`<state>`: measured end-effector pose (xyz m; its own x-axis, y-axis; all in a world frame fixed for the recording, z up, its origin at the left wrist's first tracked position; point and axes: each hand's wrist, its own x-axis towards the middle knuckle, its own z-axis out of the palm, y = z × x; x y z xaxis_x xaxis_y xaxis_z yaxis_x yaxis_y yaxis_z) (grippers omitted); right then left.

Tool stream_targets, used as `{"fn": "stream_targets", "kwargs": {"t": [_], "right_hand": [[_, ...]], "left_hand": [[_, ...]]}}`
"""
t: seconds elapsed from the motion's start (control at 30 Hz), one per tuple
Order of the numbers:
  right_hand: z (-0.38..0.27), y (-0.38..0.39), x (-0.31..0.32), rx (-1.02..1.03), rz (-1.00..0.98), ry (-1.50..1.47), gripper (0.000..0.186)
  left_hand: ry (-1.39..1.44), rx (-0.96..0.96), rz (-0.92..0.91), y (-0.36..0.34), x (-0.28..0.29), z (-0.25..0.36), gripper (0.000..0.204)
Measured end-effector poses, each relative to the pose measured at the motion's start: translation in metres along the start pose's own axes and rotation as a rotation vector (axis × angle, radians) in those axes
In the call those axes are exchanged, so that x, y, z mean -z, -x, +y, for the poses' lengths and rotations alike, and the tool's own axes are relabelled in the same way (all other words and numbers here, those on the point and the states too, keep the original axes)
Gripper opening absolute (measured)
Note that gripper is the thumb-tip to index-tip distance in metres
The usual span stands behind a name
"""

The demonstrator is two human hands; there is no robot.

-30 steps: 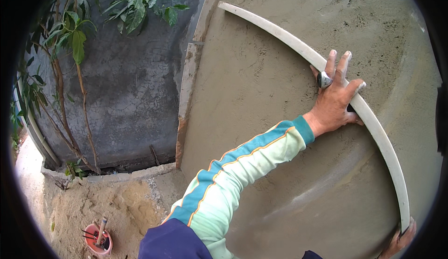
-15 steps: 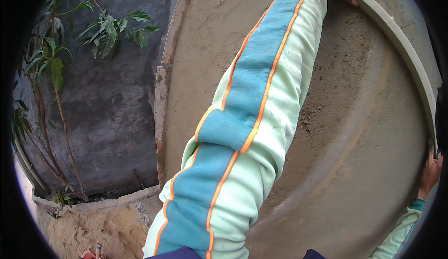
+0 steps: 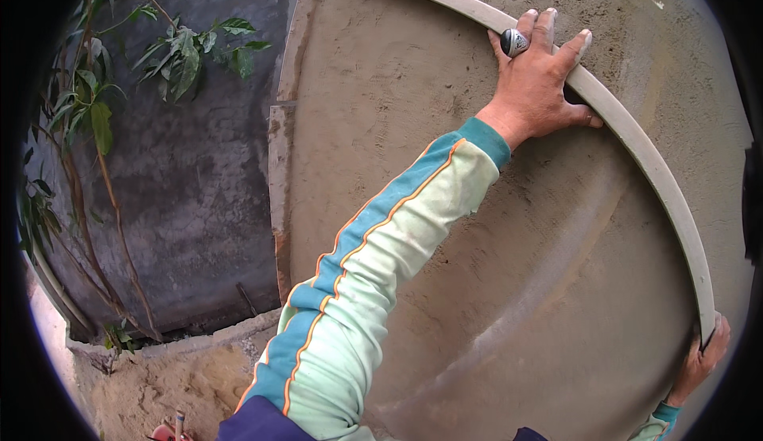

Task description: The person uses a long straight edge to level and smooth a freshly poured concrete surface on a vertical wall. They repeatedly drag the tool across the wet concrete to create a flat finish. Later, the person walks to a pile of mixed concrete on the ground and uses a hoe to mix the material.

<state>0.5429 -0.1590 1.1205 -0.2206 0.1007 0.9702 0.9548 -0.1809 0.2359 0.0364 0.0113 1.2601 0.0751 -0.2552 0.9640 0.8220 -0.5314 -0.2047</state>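
A long pale plasterer's straightedge (image 3: 636,139) lies across a wall of fresh grey-brown plaster (image 3: 445,298); the lens bends it into an arc. My left hand (image 3: 536,83), with a dark-stoned ring on one finger, grips it along the upper stretch, fingers over the far edge and thumb on the near side. At the lower right, my right hand (image 3: 707,357) is closed around the bar's other end, some of its fingers hidden. The plaster is rough and pitted near the bar's upper part and smoother toward the lower right.
A strip (image 3: 280,163) edges the plaster on its left. Beyond it stands a dark grey wall (image 3: 199,202) with a leafy plant (image 3: 99,163) before it. Sandy ground (image 3: 183,385) and a reddish container with a stick handle (image 3: 176,429) lie at the lower left.
The straightedge has come lower and nearer, and its upper left end now shows. My left hand has moved down into full view; my right hand is lower and slightly left.
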Motion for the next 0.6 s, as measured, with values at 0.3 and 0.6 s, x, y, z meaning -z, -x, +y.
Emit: {"fn": "stream_targets", "kwargs": {"t": [0.3,0.6], "right_hand": [[0.006,0.091,0.018,0.05,-0.095,-0.044,0.043],[0.041,0.181,0.039,0.13,-0.221,0.023,0.044]], "left_hand": [[0.056,0.193,-0.167,0.117,0.036,0.07,0.102],[0.111,0.429,-0.311,0.242,0.054,0.166,0.093]]}}
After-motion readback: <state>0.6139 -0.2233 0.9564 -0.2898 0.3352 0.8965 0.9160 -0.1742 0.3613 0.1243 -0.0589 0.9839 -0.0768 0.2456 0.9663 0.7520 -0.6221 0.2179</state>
